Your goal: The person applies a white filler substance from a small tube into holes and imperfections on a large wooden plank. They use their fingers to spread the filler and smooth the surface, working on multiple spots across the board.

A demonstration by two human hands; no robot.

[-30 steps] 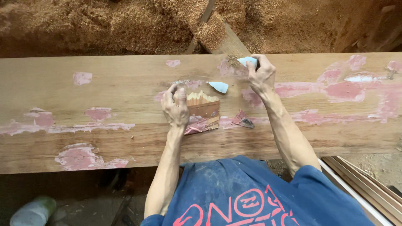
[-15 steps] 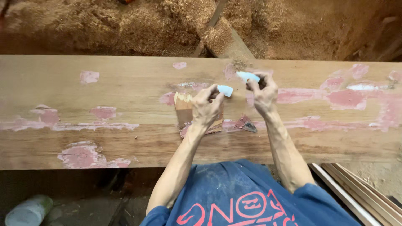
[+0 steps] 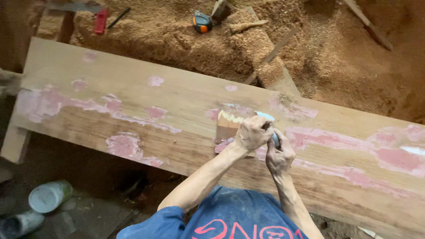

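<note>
Putty, pink and patchy, marks the long wooden plank point(image 3: 186, 110), our landmark. At its middle our left hand point(image 3: 252, 132) and right hand point(image 3: 279, 156) meet, both closed on a pale blue scraper point(image 3: 265, 116), apparently two. Keep the blade flat. Beside them lies a small wooden block point(image 3: 226, 126); beyond the plank, sawdust point(image 3: 177, 35).

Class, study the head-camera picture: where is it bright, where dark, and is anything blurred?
Head view: even, soft light on the plank, with no glare; the sawdust beyond is clearly lit; deep shadow lower left around the pale container; both hands and the pale blue scraper look slightly soft.
</note>
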